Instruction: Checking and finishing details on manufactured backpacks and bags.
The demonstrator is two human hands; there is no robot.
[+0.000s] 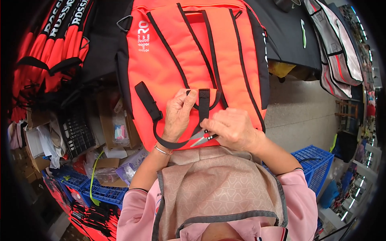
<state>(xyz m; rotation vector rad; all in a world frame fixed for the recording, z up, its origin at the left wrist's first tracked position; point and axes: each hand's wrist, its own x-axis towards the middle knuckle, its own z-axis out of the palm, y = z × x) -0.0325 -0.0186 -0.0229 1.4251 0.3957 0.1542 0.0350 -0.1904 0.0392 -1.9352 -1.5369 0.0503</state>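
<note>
Head view: we observe the orange-red backpack [161, 72] lying with its shoulder straps upward, its top part on the black-covered table [287, 42] and its lower end next to the beige apron [225, 186]. Our left hand [178, 114] grips the orange strap end [212, 94] between thumb and fingers. A black webbing piece [204, 106] runs down from this strap end toward the right thumb. Our right hand [233, 127] is closed around the snips [198, 140], whose silver blades point down and to the left; we cannot tell whether it also clamps the webbing. A longer black strap [156, 131], fitted with a buckle [157, 115], curves across the left wrist. Surrounding items: red bags [66, 48] at upper left, grey bags [341, 50] at upper right, and a blue crate [318, 166] beyond the right forearm.
</note>
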